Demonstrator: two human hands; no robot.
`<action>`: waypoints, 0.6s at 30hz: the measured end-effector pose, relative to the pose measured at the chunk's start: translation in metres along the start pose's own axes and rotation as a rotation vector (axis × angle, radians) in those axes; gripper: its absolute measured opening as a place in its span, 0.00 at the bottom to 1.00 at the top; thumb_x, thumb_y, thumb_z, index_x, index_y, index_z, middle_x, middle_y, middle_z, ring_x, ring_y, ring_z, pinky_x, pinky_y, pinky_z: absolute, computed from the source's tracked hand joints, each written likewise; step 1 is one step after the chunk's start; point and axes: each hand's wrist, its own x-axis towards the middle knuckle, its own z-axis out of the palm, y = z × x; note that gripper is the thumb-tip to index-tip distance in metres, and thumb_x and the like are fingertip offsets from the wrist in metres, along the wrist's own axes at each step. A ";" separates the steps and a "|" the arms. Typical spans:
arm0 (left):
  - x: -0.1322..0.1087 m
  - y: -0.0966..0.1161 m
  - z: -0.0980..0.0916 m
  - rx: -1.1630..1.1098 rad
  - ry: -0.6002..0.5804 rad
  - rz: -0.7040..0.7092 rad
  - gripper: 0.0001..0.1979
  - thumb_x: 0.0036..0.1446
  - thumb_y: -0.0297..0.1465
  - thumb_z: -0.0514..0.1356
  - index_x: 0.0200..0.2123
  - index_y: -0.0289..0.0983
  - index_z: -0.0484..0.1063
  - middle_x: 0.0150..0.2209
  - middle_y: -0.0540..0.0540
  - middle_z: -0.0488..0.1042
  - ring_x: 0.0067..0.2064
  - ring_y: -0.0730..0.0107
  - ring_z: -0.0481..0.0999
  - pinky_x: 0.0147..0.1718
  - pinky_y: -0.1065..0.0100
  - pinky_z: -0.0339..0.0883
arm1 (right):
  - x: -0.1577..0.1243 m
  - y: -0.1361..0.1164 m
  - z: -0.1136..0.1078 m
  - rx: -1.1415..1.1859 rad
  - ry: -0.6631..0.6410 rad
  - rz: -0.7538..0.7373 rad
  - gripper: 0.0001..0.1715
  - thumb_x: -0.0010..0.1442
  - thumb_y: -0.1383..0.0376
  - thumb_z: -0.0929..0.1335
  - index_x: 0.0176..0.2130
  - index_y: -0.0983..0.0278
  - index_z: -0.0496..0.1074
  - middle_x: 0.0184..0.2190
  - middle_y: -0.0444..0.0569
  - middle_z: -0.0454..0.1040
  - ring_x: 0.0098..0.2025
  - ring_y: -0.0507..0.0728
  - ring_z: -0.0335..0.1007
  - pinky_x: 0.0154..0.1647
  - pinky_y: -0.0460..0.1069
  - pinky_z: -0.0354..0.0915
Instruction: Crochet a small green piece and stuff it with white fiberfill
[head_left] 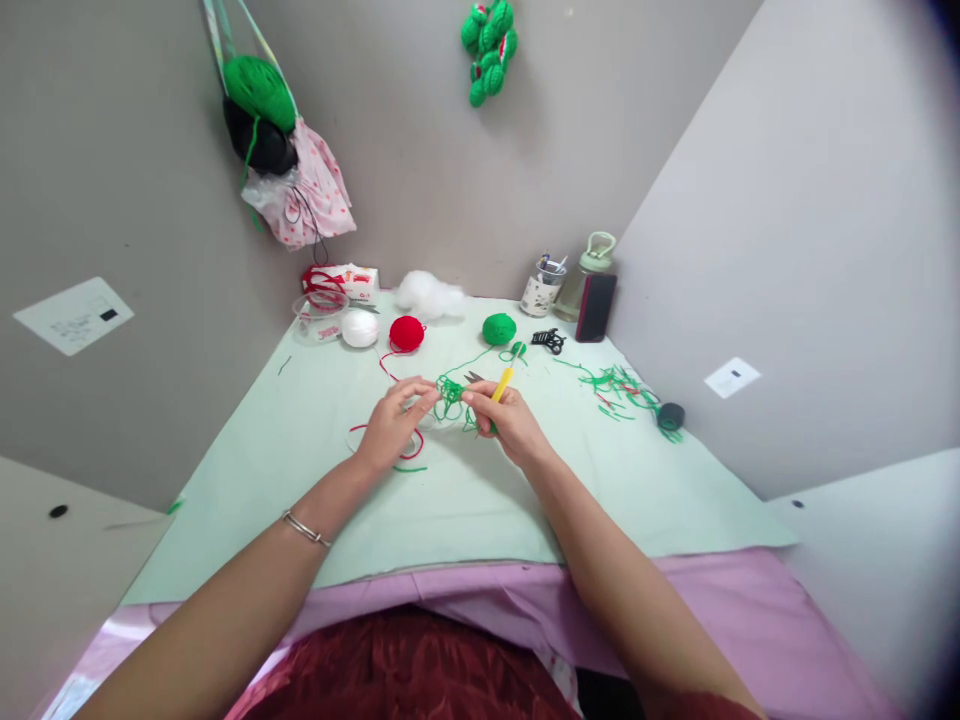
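Between my two hands is a loose tangle of green yarn (pixel 450 395), raised a little above the table. My left hand (pixel 397 420) pinches its left side with thumb and fingertips. At its right side, my right hand (pixel 506 415) pinches the yarn and also holds a crochet hook (pixel 504 382) with a yellow handle, its tip pointing up and away. Scissors (pixel 472 377) lie partly hidden behind my right fingers. A strand runs from the tangle toward a green yarn ball (pixel 499 329). Red yarn (pixel 409 452) curls on the table below my left hand.
Along the back are a white ball (pixel 360 328), a red yarn ball (pixel 406 334), white stuffing (pixel 430 295), a pen cup (pixel 541 290), a bottle (pixel 589 275) and a phone (pixel 596 308). Green yarn scraps (pixel 619 388) lie at right beside a black roll (pixel 670 416). Walls enclose the table.
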 end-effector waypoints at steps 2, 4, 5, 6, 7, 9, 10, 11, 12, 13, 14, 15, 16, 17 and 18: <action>-0.002 -0.002 0.004 -0.015 -0.090 -0.046 0.12 0.48 0.39 0.74 0.28 0.39 0.79 0.39 0.44 0.81 0.50 0.53 0.77 0.56 0.58 0.64 | 0.000 0.002 0.003 -0.024 -0.030 0.008 0.23 0.44 0.50 0.80 0.31 0.63 0.78 0.11 0.35 0.60 0.17 0.48 0.50 0.20 0.46 0.47; -0.001 -0.003 0.003 -0.043 -0.115 -0.076 0.13 0.48 0.40 0.74 0.29 0.38 0.79 0.37 0.45 0.81 0.44 0.57 0.78 0.51 0.59 0.67 | 0.000 0.003 0.003 -0.038 -0.036 0.009 0.21 0.44 0.51 0.80 0.30 0.64 0.78 0.11 0.35 0.61 0.16 0.47 0.50 0.20 0.46 0.47; 0.001 -0.003 0.001 -0.061 -0.102 -0.081 0.12 0.49 0.40 0.73 0.30 0.39 0.79 0.38 0.45 0.81 0.43 0.59 0.77 0.50 0.60 0.67 | 0.001 0.003 0.002 -0.038 -0.026 0.005 0.21 0.44 0.52 0.80 0.29 0.63 0.77 0.11 0.35 0.61 0.17 0.47 0.50 0.20 0.46 0.47; 0.003 -0.003 -0.002 -0.080 -0.079 -0.080 0.12 0.50 0.40 0.72 0.30 0.39 0.78 0.39 0.45 0.81 0.44 0.60 0.77 0.51 0.61 0.67 | 0.001 0.003 0.001 -0.035 -0.008 -0.001 0.20 0.45 0.52 0.79 0.29 0.63 0.76 0.11 0.35 0.60 0.17 0.47 0.49 0.20 0.46 0.47; 0.005 -0.002 -0.006 -0.100 -0.053 -0.076 0.11 0.52 0.40 0.71 0.31 0.39 0.78 0.41 0.46 0.81 0.45 0.61 0.77 0.51 0.61 0.67 | 0.002 0.003 -0.001 -0.029 0.013 -0.007 0.20 0.46 0.51 0.78 0.29 0.63 0.75 0.11 0.35 0.60 0.17 0.47 0.48 0.20 0.46 0.46; 0.009 -0.001 -0.012 -0.130 -0.016 -0.069 0.10 0.53 0.39 0.69 0.31 0.40 0.76 0.41 0.46 0.81 0.45 0.63 0.77 0.50 0.63 0.67 | 0.003 0.001 -0.005 -0.017 0.047 -0.014 0.19 0.49 0.51 0.77 0.29 0.62 0.73 0.11 0.34 0.58 0.18 0.47 0.47 0.20 0.45 0.46; 0.009 0.000 -0.013 -0.136 -0.012 -0.070 0.09 0.54 0.39 0.69 0.31 0.40 0.76 0.39 0.47 0.80 0.44 0.63 0.77 0.49 0.63 0.68 | 0.003 0.000 -0.007 -0.013 0.054 -0.014 0.19 0.50 0.50 0.76 0.30 0.62 0.73 0.12 0.34 0.58 0.18 0.47 0.47 0.20 0.45 0.47; 0.009 0.001 -0.014 -0.136 -0.018 -0.074 0.09 0.54 0.39 0.69 0.31 0.40 0.76 0.38 0.47 0.80 0.43 0.63 0.76 0.47 0.63 0.68 | 0.002 -0.001 -0.007 -0.014 0.051 -0.013 0.20 0.50 0.49 0.76 0.31 0.62 0.73 0.12 0.34 0.57 0.18 0.48 0.47 0.20 0.45 0.47; 0.009 0.001 -0.013 -0.131 -0.033 -0.080 0.10 0.53 0.39 0.70 0.31 0.40 0.76 0.36 0.47 0.80 0.41 0.63 0.76 0.46 0.63 0.68 | 0.001 -0.002 -0.006 -0.018 0.040 -0.009 0.22 0.51 0.47 0.76 0.33 0.62 0.74 0.12 0.34 0.57 0.18 0.48 0.47 0.20 0.45 0.48; 0.007 0.002 -0.012 -0.124 -0.056 -0.088 0.10 0.52 0.39 0.71 0.31 0.40 0.77 0.35 0.47 0.79 0.40 0.63 0.75 0.44 0.63 0.68 | 0.001 -0.002 -0.005 -0.026 0.024 -0.005 0.24 0.50 0.46 0.76 0.34 0.62 0.75 0.12 0.34 0.57 0.18 0.48 0.47 0.20 0.45 0.48; 0.005 0.003 -0.009 -0.116 -0.083 -0.096 0.10 0.51 0.39 0.72 0.30 0.40 0.78 0.34 0.48 0.79 0.38 0.63 0.75 0.43 0.63 0.67 | 0.000 -0.002 -0.003 -0.037 0.003 0.000 0.25 0.50 0.45 0.76 0.34 0.63 0.76 0.12 0.34 0.58 0.18 0.48 0.49 0.20 0.45 0.49; 0.003 0.003 -0.007 -0.111 -0.112 -0.104 0.11 0.50 0.39 0.73 0.29 0.40 0.78 0.32 0.48 0.78 0.37 0.64 0.74 0.42 0.63 0.67 | -0.001 -0.001 0.000 -0.050 -0.016 0.004 0.26 0.49 0.45 0.77 0.35 0.63 0.77 0.12 0.34 0.59 0.18 0.49 0.50 0.20 0.45 0.50; 0.001 0.004 -0.005 -0.109 -0.138 -0.110 0.11 0.49 0.39 0.73 0.29 0.40 0.78 0.31 0.48 0.77 0.36 0.64 0.73 0.41 0.63 0.66 | -0.002 0.000 0.002 -0.061 -0.030 0.007 0.26 0.48 0.45 0.78 0.34 0.63 0.77 0.12 0.35 0.60 0.18 0.49 0.51 0.20 0.46 0.50; 0.000 0.005 -0.003 -0.111 -0.158 -0.116 0.11 0.48 0.38 0.74 0.28 0.40 0.78 0.30 0.49 0.76 0.36 0.64 0.72 0.40 0.64 0.66 | -0.002 0.001 0.003 -0.071 -0.037 0.008 0.25 0.47 0.47 0.78 0.33 0.63 0.77 0.12 0.35 0.61 0.18 0.49 0.52 0.20 0.46 0.50; 0.000 0.005 -0.002 -0.117 -0.171 -0.123 0.11 0.48 0.38 0.74 0.28 0.40 0.77 0.30 0.49 0.76 0.35 0.65 0.72 0.39 0.64 0.66 | -0.001 0.002 0.004 -0.076 -0.035 0.007 0.24 0.46 0.49 0.79 0.32 0.63 0.77 0.12 0.35 0.61 0.18 0.48 0.52 0.20 0.46 0.50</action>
